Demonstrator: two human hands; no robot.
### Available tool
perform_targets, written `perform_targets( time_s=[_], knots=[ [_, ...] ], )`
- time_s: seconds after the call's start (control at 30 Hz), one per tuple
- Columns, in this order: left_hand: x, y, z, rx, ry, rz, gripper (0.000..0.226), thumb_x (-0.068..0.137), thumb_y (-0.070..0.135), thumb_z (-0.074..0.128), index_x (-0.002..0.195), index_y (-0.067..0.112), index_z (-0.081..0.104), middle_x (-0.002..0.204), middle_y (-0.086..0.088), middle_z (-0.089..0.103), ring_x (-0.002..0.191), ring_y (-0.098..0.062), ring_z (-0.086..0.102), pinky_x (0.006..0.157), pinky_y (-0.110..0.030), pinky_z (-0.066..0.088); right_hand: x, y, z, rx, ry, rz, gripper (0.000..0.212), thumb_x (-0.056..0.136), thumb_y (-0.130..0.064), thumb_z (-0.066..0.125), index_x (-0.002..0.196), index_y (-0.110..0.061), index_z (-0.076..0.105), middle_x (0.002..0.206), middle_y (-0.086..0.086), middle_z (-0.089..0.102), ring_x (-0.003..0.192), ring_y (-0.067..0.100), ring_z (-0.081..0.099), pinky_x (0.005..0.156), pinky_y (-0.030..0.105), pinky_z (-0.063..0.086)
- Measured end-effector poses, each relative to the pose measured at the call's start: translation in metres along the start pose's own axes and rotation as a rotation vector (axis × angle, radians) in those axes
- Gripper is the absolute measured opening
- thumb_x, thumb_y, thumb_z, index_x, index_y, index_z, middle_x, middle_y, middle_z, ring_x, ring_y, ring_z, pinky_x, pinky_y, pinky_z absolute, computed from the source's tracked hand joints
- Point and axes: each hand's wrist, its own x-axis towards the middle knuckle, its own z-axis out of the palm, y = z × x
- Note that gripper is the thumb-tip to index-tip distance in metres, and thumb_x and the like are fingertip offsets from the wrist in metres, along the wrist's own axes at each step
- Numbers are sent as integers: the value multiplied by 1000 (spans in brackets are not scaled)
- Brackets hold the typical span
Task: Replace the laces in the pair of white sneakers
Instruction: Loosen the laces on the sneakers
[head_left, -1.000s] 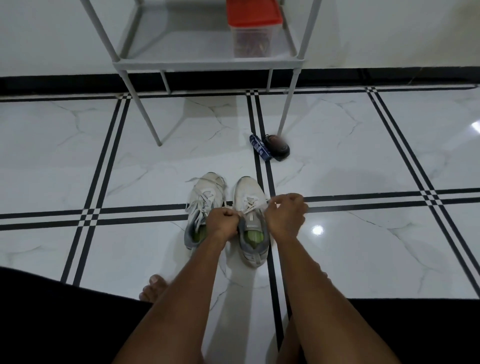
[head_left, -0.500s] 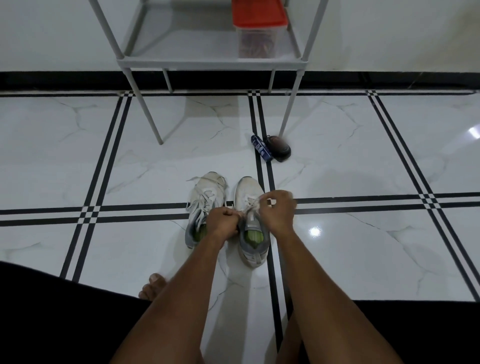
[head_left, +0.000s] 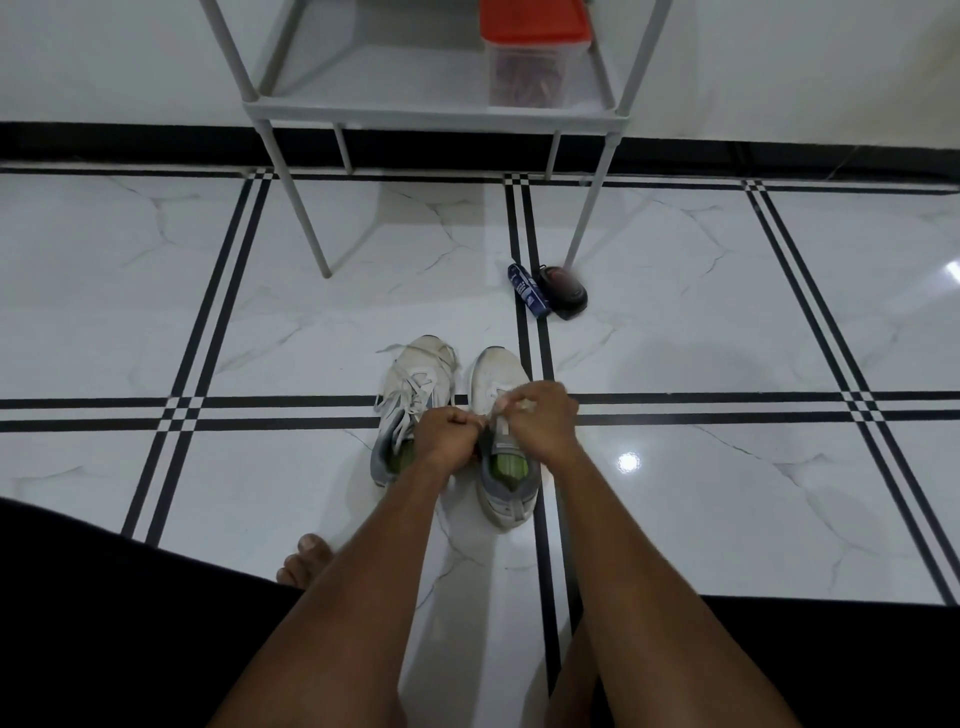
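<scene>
Two white sneakers with green insoles stand side by side on the tiled floor, toes pointing away from me. The left sneaker has loose white laces spread over its tongue. Both hands work over the right sneaker. My left hand is curled at the shoe's left eyelets and pinches its white lace. My right hand pinches the same lace just above the tongue. The hands hide most of the lacing.
A blue packet and a dark rounded object lie beyond the shoes by a leg of a grey metal shelf. A red-lidded clear box sits on that shelf. My bare toes show at lower left.
My right hand has drawn in leftwards from the shoe's right side to just above the tongue, close to the left hand. The left hand and both sneakers stay put.
</scene>
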Motion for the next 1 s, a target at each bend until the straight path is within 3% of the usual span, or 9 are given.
perform_targets(
  time_s=[0.1,0.17,0.33,0.53,0.6,0.67,0.77,0.87,1.0],
  knots=[
    [1,0,1,0,5,-8,10,88,4,77,80,10,78,87,-9,78,84,-28,75,65,-37,66,13,-21,-44,797,76,216,8,100,-32,72,98,-27,77,97,-6,70,96,17,61,88,38,51],
    [3,-1,2,12,4,-13,14,88,1,73,80,12,77,88,-10,77,86,-29,75,67,-40,66,19,-22,-64,941,173,328,16,101,-35,72,114,-27,75,107,-3,71,94,18,63,80,35,53],
    [5,-3,2,49,12,5,10,86,2,70,83,8,78,87,-8,77,89,-30,75,73,-48,66,2,12,-28,177,200,258,70,92,-52,75,154,-41,44,147,14,50,138,35,46,114,47,38],
    [7,-5,1,124,1,35,12,78,3,68,77,10,77,76,-7,76,83,-32,76,72,-50,65,-18,16,13,-462,38,-110,21,97,-37,65,113,-34,78,137,6,49,128,33,40,108,45,36],
    [10,-9,0,144,-5,55,5,77,10,73,74,12,77,73,-3,76,81,-29,76,75,-50,65,-8,10,11,-315,32,-79,15,91,-35,66,97,-34,79,126,1,58,121,27,48,101,39,38],
    [11,-11,0,138,-3,58,8,81,16,79,74,13,77,74,0,77,81,-25,76,80,-49,65,-1,-6,-6,221,68,84,10,93,-29,68,88,-31,76,108,-2,69,97,19,61,83,30,48],
    [8,-8,-1,121,6,45,11,85,8,75,76,14,77,81,0,78,85,-24,75,83,-49,65,8,-12,-37,808,216,357,21,100,-35,70,120,-28,69,112,7,70,87,19,63,67,29,56],
    [8,-10,-1,148,-18,49,13,85,10,70,80,19,78,85,3,78,87,-22,74,84,-47,64,9,5,-46,96,85,401,98,92,-62,71,169,-28,21,161,20,40,149,41,37,119,54,34],
    [15,-16,-2,195,-43,90,14,79,25,64,82,33,75,88,8,78,87,-21,75,81,-47,65,-7,14,-10,-44,-20,58,76,90,-55,77,156,-36,45,157,10,39,148,35,31,119,49,30]
  ],
)
